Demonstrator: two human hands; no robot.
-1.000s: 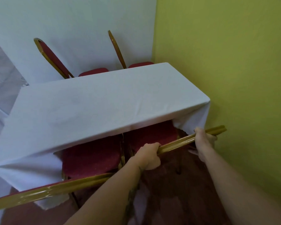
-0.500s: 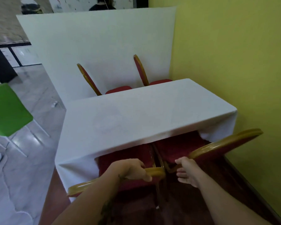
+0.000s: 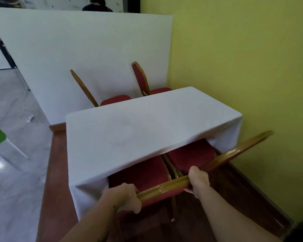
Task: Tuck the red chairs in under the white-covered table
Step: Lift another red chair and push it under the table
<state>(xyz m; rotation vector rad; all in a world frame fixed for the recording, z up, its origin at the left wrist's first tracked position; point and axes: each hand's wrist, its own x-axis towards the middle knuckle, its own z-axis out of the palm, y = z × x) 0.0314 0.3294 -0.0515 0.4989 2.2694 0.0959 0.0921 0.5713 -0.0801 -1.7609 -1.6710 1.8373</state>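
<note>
Head view, looking down at near long side of table (image 3: pixel 129 130), white cloth over it, right end close to yellow wall (image 3: pixel 243 67).

Both hands on the gold top rail of the near left chair (image 3: pixel 147 173). Left hand (image 3: pixel 122 198) wrapped over the rail at its left end, fingers curled closed around the frame. Right hand (image 3: pixel 198 181) grips the rail's right end, thumb on top, fingers under; it sits where this rail meets the backrest of the near right chair (image 3: pixel 191 157), so contact with that second frame cannot be ruled out. Hands well apart, one at each end of the rail.

Near left chair: red seat partly under the cloth edge, front of seat hidden, back part and backrest out on the person's side. Near right chair: seat likewise partly under the cloth, just beside the left one, frames almost touching; its gold backrest angles up to the right towards the wall.

Far side: two more red chairs, far left chair (image 3: pixel 115 99) and far right chair (image 3: pixel 147 84), seats at the table edge, backs leaning towards the white panel (image 3: pixel 77 49) behind.

Table and chairs stand on a brown wooden platform (image 3: pixel 54 172); grey tiled floor (image 3: pixel 10 119) to the left
</note>
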